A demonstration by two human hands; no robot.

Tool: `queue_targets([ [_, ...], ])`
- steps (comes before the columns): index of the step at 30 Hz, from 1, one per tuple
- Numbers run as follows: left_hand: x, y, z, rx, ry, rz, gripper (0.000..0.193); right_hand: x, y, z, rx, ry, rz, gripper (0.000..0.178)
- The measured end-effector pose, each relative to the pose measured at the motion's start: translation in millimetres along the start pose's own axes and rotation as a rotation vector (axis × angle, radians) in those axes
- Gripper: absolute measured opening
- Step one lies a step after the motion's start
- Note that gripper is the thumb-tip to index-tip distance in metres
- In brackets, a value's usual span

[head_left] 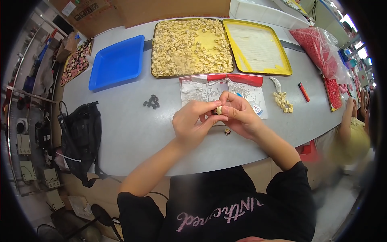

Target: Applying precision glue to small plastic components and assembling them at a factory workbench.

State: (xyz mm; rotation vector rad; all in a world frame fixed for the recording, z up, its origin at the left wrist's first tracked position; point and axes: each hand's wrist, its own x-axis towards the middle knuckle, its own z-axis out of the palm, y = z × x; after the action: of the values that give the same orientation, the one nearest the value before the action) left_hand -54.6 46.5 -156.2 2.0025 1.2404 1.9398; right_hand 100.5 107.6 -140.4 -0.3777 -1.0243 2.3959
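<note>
Cream-coloured, a small part (219,109) is pinched between both hands above the grey table (133,133), just in front of the chest. Left hand (193,121): thumb and forefinger are closed on the part from the left, the other fingers curled loosely. Right hand (238,113): fingertips are pressed onto the same part from the right, the remaining fingers bent over it. A small round dark-and-pale piece (227,131) is seen lying on the table just below the hands. Clear zip bags with red tops (221,90) holding pale bits are laid flat directly behind the hands. A small heap of black pieces (152,101) is noted to the left of the bags, well apart from the hands. Further back, a yellow tray heaped with cream parts (191,46) is set between a blue tray (117,62) and a second yellow tray (258,46) lined with pale sheet. A loose cluster of cream parts (283,101) and a red lighter-shaped object (303,92) are placed to the right. A black bag (80,137) hangs over the table's left edge. Another person (350,133) is seated at the far right, blurred.
</note>
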Motion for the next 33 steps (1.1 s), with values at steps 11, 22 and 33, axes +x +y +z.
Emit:
queue_targets([
  [11,-0.4,2.7,0.6,-0.042,-0.039,-0.002,0.047,-2.5,1.3,-6.3,0.063,-0.013,-0.034,0.028],
  [22,2.2,3.5,-2.4,-0.034,-0.091,-0.050,0.031,-5.8,-3.9,-6.4,0.033,-0.012,-0.064,0.037],
  [33,3.1,5.7,-1.9,-0.155,-0.101,-0.277,0.028,-1.1,-2.0,-5.4,0.104,-0.068,0.014,0.027],
])
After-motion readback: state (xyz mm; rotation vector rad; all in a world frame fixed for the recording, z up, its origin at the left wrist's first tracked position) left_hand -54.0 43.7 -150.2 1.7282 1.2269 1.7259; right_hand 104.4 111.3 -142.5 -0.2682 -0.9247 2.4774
